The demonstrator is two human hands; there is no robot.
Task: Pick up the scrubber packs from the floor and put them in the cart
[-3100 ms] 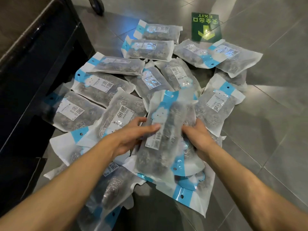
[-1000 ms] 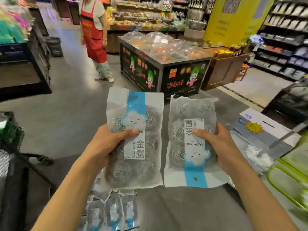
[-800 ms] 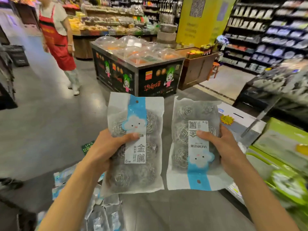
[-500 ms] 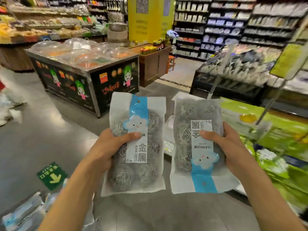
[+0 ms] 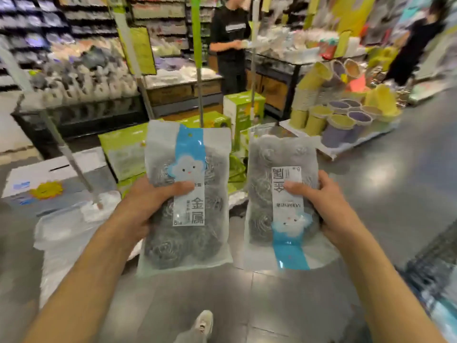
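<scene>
Shop interior, grey tiled floor (image 5: 408,184), glossy with light reflections. Shelving (image 5: 74,78) of blurred goods at the back; green boxes (image 5: 123,149) stacked on the floor ahead; stacked yellow and purple buckets (image 5: 346,117) to the right. Two people stand behind, one in black (image 5: 230,43). Cart: a dark mesh edge at far right may be it; cannot tell.

Left scrubber pack (image 5: 185,196): upright, blue strip, cloud face, label reads "金属". Right scrubber pack (image 5: 284,204): inverted, same label upside down.

Left hand (image 5: 146,209) grips its pack, thumb across the label. Right hand (image 5: 331,206) grips likewise. Packs side by side, apart, held above the floor
</scene>
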